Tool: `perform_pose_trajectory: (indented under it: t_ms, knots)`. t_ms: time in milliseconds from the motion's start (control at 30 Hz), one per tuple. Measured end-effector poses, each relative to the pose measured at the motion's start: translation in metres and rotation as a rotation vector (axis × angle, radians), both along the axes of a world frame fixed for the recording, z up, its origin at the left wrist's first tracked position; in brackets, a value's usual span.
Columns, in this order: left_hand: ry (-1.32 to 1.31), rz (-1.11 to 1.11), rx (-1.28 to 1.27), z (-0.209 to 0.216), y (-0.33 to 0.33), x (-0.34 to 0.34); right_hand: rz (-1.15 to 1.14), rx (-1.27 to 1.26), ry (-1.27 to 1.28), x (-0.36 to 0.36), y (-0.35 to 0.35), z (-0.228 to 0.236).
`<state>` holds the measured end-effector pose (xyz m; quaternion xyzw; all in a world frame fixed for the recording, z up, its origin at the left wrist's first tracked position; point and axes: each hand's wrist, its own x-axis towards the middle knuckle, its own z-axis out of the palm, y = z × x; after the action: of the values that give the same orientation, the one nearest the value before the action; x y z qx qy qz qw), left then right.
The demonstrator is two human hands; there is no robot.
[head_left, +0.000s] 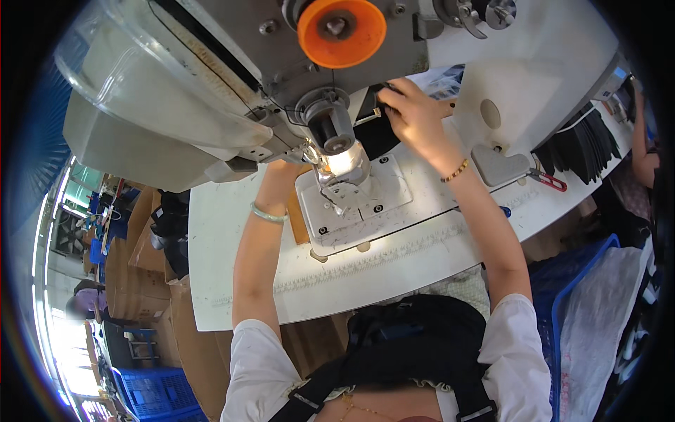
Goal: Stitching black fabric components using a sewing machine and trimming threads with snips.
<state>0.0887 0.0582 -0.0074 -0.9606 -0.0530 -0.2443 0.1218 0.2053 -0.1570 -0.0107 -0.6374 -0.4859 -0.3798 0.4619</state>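
Right hand (415, 116) far right of the sewing machine (330, 133), grip clamped on black fabric (373, 130) lying behind the needle. Left hand (281, 172) reaching under the machine head (fingers hidden, grip cannot be told). Red-handled scissors (548, 181) on white tabletop (422, 260), right, beside stacked black pieces (580, 148).

A sewing machine (309, 77) stands on the far part of the work table (394, 267), its needle plate (355, 200) between the person's left hand (281, 172) and right hand (411, 112). Right of the machine lie scissors (548, 181) and a stack of cut pieces (580, 148); cardboard boxes (137, 274) stand left of the table, a crate (158, 390) before them
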Motion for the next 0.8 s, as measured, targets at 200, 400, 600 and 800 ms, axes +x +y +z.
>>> perform_pose_trajectory:
  t_ms: [200, 400, 600, 800]
  knots:
    - [-0.003, -0.017, 0.029, 0.004, 0.0, -0.007, 0.105, -0.012, 0.024, -0.021, 0.004, -0.012]
    - [-0.032, -0.025, 0.072, 0.007, 0.002, -0.016, -0.008, -0.049, -0.213, -0.026, 0.003, -0.002]
    - [-0.079, 0.007, 0.275, 0.013, 0.0, -0.037, 0.188, 0.101, 0.051, -0.038, 0.007, 0.008]
    - [-0.133, -0.028, -0.112, 0.01, -0.017, -0.069, 0.157, -0.065, -0.101, -0.052, -0.003, 0.015]
